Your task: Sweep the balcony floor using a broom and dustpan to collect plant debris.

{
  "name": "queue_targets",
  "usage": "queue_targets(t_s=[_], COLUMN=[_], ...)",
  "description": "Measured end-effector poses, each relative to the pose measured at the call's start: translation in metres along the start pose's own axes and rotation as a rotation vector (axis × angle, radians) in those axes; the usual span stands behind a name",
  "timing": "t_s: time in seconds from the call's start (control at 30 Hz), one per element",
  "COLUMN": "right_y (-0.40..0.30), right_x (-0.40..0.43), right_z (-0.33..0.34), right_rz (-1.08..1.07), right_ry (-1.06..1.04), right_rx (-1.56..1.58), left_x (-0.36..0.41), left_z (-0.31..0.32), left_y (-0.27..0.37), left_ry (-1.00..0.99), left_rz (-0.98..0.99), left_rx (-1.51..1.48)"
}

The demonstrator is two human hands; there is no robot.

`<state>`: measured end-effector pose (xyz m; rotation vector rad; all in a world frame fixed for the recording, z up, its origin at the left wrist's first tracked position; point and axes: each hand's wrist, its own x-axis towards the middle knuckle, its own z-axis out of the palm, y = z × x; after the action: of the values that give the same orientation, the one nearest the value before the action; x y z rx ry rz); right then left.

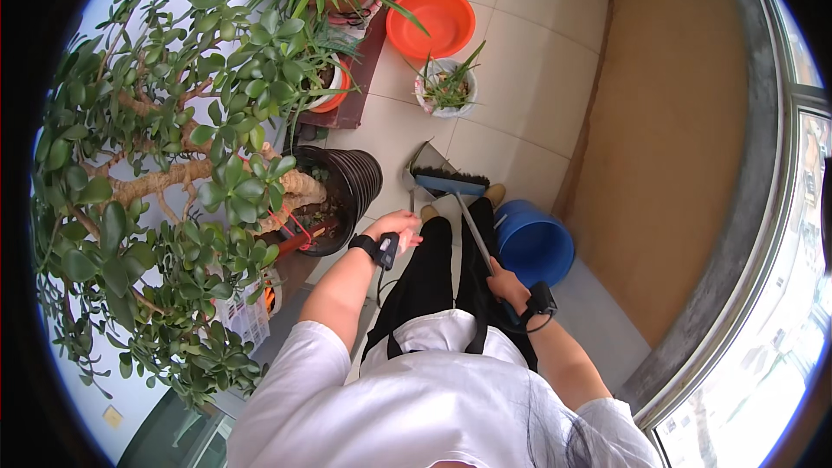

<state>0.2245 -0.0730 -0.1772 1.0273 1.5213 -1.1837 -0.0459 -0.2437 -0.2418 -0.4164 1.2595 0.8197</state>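
My right hand (508,287) is closed around the grey pole of a broom (474,231). The broom's blue head (450,184), with dark bristles, rests across the mouth of a grey dustpan (431,155) on the tiled floor, just beyond my shoes. A thin upright handle rises from the dustpan's left side to my left hand (402,231), whose fingers are curled about its upper end; the grip itself is partly hidden. Green leaf scraps lie at the dustpan's far edge.
A black pot (344,192) with a large jade plant (162,175) stands close on my left. A blue bucket (536,247) is by my right leg. Ahead are a white pot with a trimmed plant (447,88), an orange basin (431,21) and a low brown plant stand (361,88).
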Motion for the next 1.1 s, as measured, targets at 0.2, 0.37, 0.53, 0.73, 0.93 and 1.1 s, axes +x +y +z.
queue_targets(t_s=[0.2, 0.37, 0.53, 0.73, 0.93, 1.1], right_y=[0.034, 0.054, 0.036, 0.032, 0.074, 0.084], right_x=[-0.007, -0.067, -0.156, -0.236, -0.242, -0.224], right_z=[0.008, -0.002, -0.023, -0.016, 0.008, 0.016], right_rz=[-0.055, -0.198, -0.123, -0.192, -0.257, -0.373], right_ry=[0.115, 0.154, 0.142, 0.277, 0.378, 0.516], right_rx=[-0.069, -0.029, -0.079, 0.013, 0.134, 0.341], left_x=[-0.003, -0.042, -0.137, -0.223, -0.253, -0.236], left_z=[0.008, -0.009, -0.015, -0.005, 0.007, 0.004], left_y=[-0.01, -0.053, -0.088, -0.106, -0.113, -0.102], left_ry=[0.078, 0.121, -0.122, -0.01, 0.003, 0.017], left_rz=[-0.018, 0.026, 0.147, 0.273, 0.423, 0.51], left_rx=[-0.559, -0.461, -0.593, -0.583, -0.536, -0.381])
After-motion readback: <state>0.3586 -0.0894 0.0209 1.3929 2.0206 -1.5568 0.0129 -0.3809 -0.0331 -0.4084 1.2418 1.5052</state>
